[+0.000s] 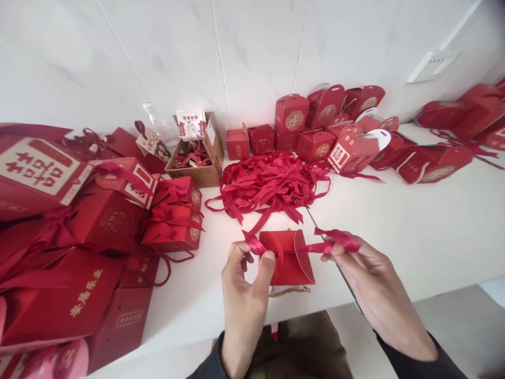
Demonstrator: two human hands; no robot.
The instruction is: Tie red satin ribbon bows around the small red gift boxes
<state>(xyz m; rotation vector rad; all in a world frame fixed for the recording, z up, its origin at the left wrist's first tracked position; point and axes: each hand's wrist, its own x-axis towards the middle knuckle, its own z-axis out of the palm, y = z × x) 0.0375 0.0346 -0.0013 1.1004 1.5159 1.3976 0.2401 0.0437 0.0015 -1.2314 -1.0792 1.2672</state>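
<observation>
A small red gift box (290, 271) sits on the white table in front of me, with a twisted cord handle (292, 290) along its near side. A red ribbon (315, 247) runs through its top flaps. My left hand (248, 284) pinches one end of the ribbon between thumb and fingers at the box's left flap. Out to the right of the box, my right hand (366, 279) grips the other end, which loops over its fingers. Between the right flap and that hand, the ribbon is stretched fairly straight.
Behind the box lies a tangled heap of red ribbons (272, 184). Stacked red gift boxes (118, 221) crowd the left side. A cardboard carton (215, 171) with tags stands near the tiled wall (256, 52). More boxes (292, 118) line the back and right.
</observation>
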